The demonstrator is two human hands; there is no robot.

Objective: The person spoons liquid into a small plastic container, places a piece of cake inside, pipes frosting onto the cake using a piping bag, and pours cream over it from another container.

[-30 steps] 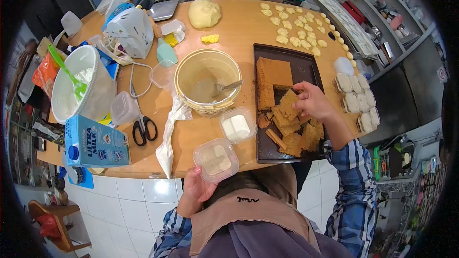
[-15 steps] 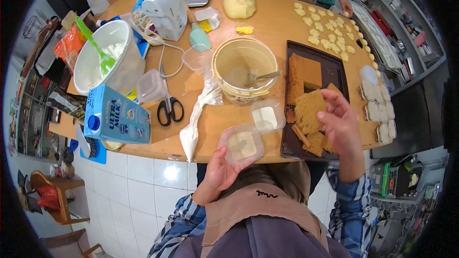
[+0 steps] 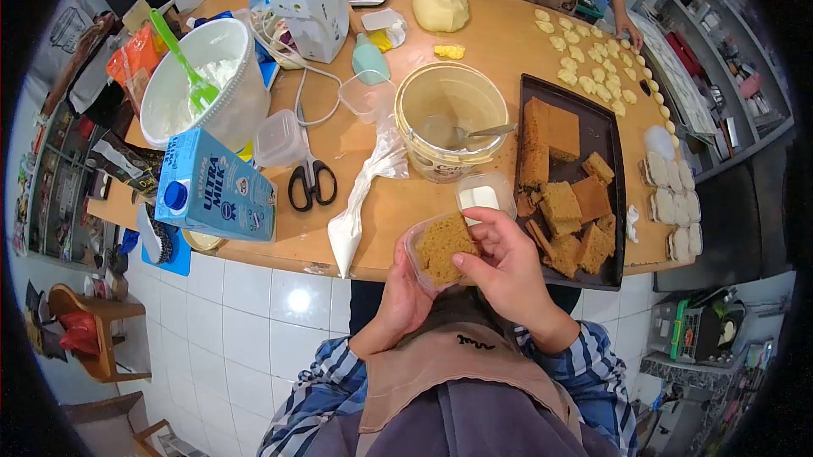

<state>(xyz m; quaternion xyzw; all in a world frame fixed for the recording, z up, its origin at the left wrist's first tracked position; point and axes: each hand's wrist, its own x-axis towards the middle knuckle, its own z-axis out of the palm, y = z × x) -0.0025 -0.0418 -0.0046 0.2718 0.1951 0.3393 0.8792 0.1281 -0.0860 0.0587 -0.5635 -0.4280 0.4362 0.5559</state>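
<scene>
My left hand (image 3: 401, 303) cradles a small clear plastic container (image 3: 412, 255) at the table's near edge, fingers wrapped round its side. At the container's mouth is a square piece of brown sponge cake (image 3: 442, 247), which my right hand (image 3: 508, 266) grips by its right edge between thumb and fingers. The cake covers most of the opening and hides what lies inside. Just beyond stands another clear container (image 3: 501, 188) with something white in it. To the right, a dark baking tray (image 3: 600, 131) holds a larger cake block (image 3: 557, 128) and several cut pieces.
A cream-coloured pail (image 3: 449, 165) with a spoon, a filled piping bag (image 3: 364, 194), scissors (image 3: 312, 188) and a milk carton (image 3: 222, 207) stand or lie leftward. Farther back are a white bowl (image 3: 174, 110) and a dough ball (image 3: 440, 6). Another person's hand (image 3: 628, 29) is among small dough pieces.
My right hand has brought the cake piece left from over the tray to the container in my left hand. The view has shifted slightly.
</scene>
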